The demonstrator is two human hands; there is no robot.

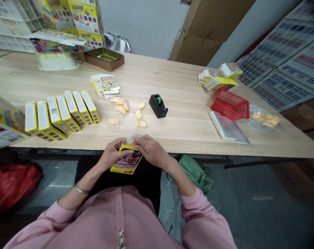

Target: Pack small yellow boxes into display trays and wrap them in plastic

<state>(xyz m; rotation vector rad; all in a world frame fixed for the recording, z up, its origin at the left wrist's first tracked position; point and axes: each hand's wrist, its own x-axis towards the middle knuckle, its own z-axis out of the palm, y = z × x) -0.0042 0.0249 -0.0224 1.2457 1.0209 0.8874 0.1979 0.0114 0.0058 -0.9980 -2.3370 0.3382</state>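
Over my lap, at the table's front edge, my left hand grips a small yellow box with a dark printed front. My right hand is closed at the box's upper end, where a clear plastic wrapper shows between the fingers. What is inside that wrapper is mostly hidden by the hand. Just beyond lie several yellow pieces in clear wrappers. A stack of flat yellow cartons sits behind them. To the left, several filled-out yellow boxes stand upright in a slanting row.
A black tape dispenser stands mid-table. On the right are a red basket, clear plastic bags, a bowl of yellow pieces and more cartons. An open brown box stands at the back left. A large carton occupies the left edge.
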